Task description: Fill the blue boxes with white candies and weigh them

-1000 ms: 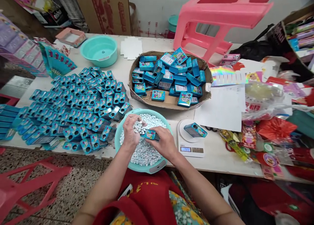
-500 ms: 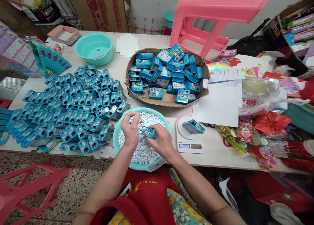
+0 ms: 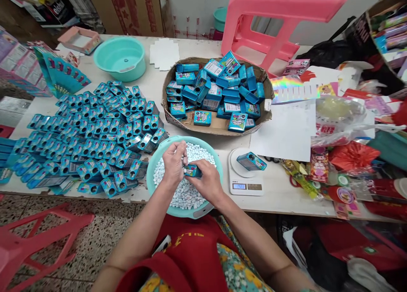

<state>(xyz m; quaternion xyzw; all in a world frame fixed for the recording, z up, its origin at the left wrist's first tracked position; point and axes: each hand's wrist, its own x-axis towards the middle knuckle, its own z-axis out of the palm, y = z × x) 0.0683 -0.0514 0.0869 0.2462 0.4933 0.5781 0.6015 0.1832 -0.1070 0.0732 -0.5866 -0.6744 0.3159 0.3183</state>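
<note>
My right hand [image 3: 207, 181] grips a small blue candy box [image 3: 192, 170] over a mint-green basin [image 3: 152, 167]. White candies [image 3: 187, 197] fill much of the basin. Fingers bent together, my left hand [image 3: 174, 162] is at the box's left end, with a few white candies at its fingertips. On a white digital scale [image 3: 245, 186] to the right lies another blue box [image 3: 251, 161].
Rows of blue boxes with round holes [image 3: 104, 130] cover the table's left. A cardboard tray [image 3: 193, 128] beyond the basin holds blue boxes. Behind are another green basin [image 3: 121, 58] and a pink stool [image 3: 270, 12]. Packaging [image 3: 337, 113] clutters the right.
My left hand has moved slightly right and closer to the box's end. The box in my right hand has barely shifted. The whole view has tilted a little.
</note>
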